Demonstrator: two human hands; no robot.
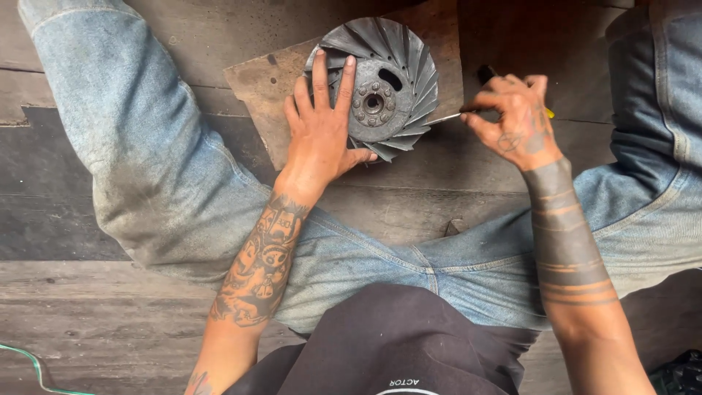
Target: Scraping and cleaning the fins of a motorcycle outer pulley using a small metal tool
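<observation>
Dark grey finned fan wheel (380, 88), bolted hub, upper centre on brown board (256, 88); left hand (319, 132) flat, released on it; right hand (512, 121) pinching screwdriver (446, 117) at rim.

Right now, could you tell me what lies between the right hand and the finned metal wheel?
In the head view, only the screwdriver's thin metal shaft spans from the right hand to the finned metal wheel, over the wooden board.

1. Left part of finned metal wheel (387, 88) hidden under left hand (318, 135).
2. Screwdriver (446, 117) handle mostly hidden inside right hand (515, 121).
3. Green cable (29, 366) cut off at lower-left edge.
</observation>
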